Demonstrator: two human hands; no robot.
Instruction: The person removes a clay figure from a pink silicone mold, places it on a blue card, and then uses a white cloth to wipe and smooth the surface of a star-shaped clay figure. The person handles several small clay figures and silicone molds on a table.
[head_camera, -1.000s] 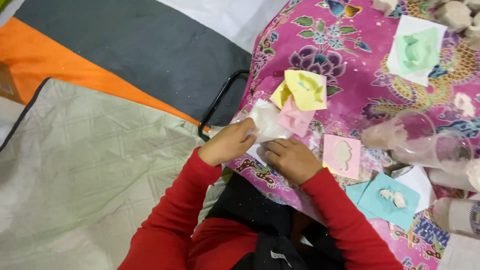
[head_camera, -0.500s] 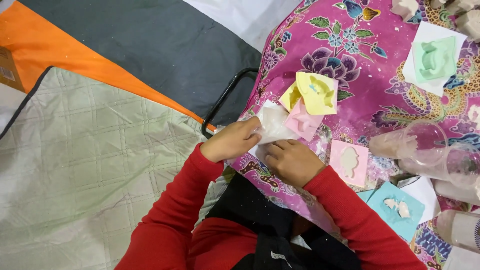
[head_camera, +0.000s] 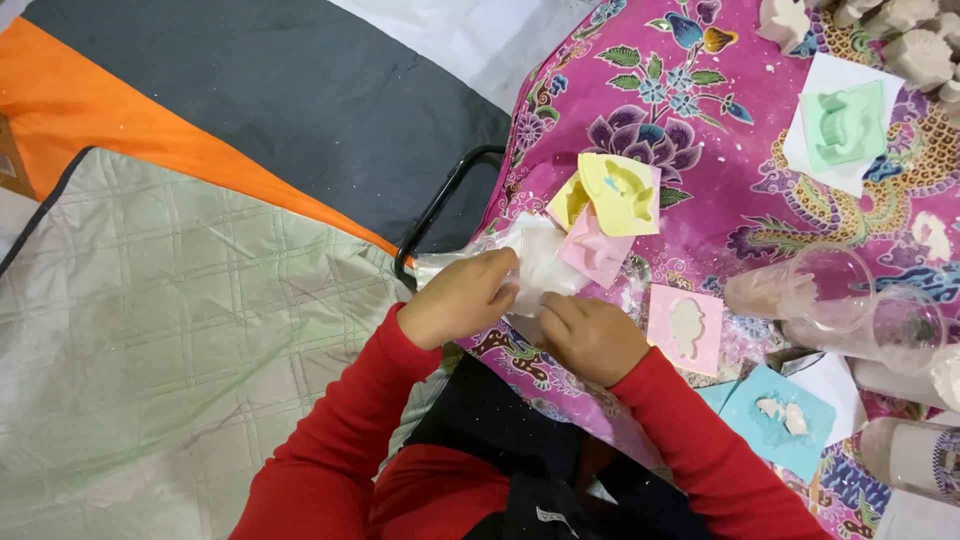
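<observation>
The left hand (head_camera: 462, 296) has its fingers curled shut on a crinkly clear plastic bag (head_camera: 530, 262) with white stuff inside; the bag sits at the near edge of the pink flowered cloth (head_camera: 700, 130), just by the black metal frame (head_camera: 440, 205); the right hand (head_camera: 592, 338) lies just beside the bag, fingers bent down and touching its lower side, but I cannot tell if it really grips it; both arms wear red sleeves (head_camera: 350, 420). Touching the bag, on its far side, is a pink mould (head_camera: 592, 250), and a yellow mould (head_camera: 620, 192) leans on top of that one; past the right hand from the bag lies a flat pink mould (head_camera: 686, 328) with a white shape in it; further that way sit a blue mould (head_camera: 778, 420) and clear plastic cups (head_camera: 830, 290) lying on their sides; a green mould (head_camera: 845, 125) rests well apart from the bag, at the far side of the cloth.
</observation>
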